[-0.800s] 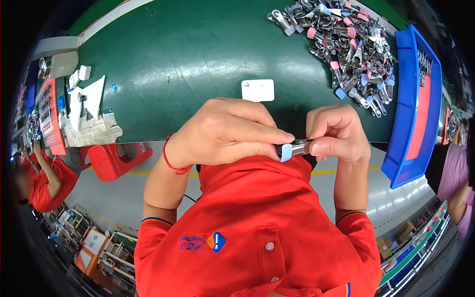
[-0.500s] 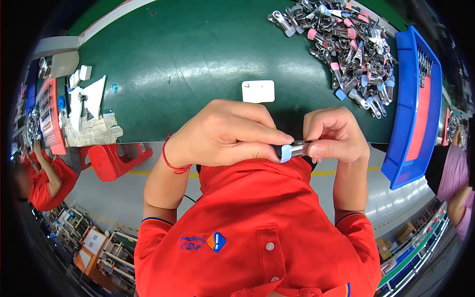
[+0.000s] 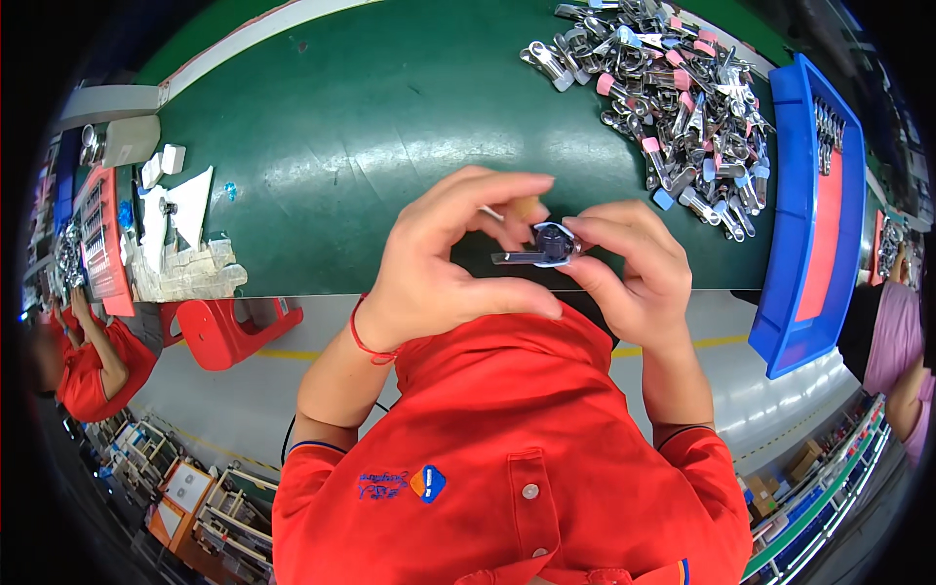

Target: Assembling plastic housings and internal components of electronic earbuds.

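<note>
Green table [image 3: 341,146] ahead; left hand [image 3: 429,258] wide, my right hand [image 3: 639,258] pinches the clip [image 3: 554,244]: likely light, stiff, best side-gripped.

Bright light glares off the green table [image 3: 331,127], while edges bend toward the dark rim

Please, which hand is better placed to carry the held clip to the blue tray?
Probably the right hand: it pinches the clip and is nearer the blue tray. The left hand is open around the clip's other side, farther from the tray.
</note>
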A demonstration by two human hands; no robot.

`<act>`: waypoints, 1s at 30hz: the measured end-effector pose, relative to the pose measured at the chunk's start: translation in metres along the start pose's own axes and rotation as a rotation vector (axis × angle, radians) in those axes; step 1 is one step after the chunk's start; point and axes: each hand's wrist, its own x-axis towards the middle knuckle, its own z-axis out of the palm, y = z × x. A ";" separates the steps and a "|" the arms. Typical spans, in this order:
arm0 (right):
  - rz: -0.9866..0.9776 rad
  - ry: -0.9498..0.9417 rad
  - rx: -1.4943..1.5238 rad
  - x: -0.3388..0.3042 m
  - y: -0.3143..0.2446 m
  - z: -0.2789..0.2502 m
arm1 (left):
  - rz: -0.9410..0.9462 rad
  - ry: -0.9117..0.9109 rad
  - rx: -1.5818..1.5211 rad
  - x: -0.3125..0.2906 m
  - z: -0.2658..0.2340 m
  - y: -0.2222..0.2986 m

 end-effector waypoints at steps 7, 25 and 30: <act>0.057 0.033 0.216 -0.007 0.006 0.006 | 0.373 -0.124 0.382 0.003 -0.001 -0.007; -0.035 0.077 0.133 -0.007 0.008 0.011 | 0.422 -0.112 0.447 0.003 0.002 -0.004; -0.160 0.172 -0.210 -0.013 0.006 0.007 | 0.407 -0.039 0.513 0.000 0.016 -0.014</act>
